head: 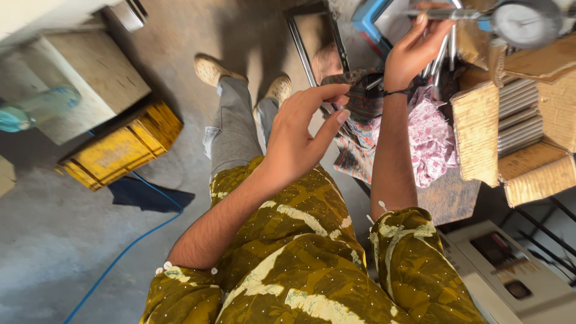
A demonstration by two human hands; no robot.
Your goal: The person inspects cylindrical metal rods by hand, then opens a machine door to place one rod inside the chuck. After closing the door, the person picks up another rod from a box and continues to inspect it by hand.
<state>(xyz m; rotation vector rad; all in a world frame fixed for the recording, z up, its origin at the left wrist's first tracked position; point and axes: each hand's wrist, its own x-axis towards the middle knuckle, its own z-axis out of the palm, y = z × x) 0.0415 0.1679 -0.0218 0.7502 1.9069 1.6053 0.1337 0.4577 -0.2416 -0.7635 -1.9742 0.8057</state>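
Observation:
My right hand is raised to the upper right, its fingertips closed on a thin metal rod that runs toward a round dial gauge. A black thread band sits on that wrist. My left hand hovers in the middle of the view above my knees, fingers spread, thumb and forefinger close together with nothing between them. It is near a striped cloth and touches nothing. Several upright metal rods stand just behind my right hand.
A pink floral cloth lies on a worn bench. Cardboard boxes of stacked metal pieces stand at the right. On the floor at the left are a yellow crate, a blue hose and a wooden block. A white machine sits at the lower right.

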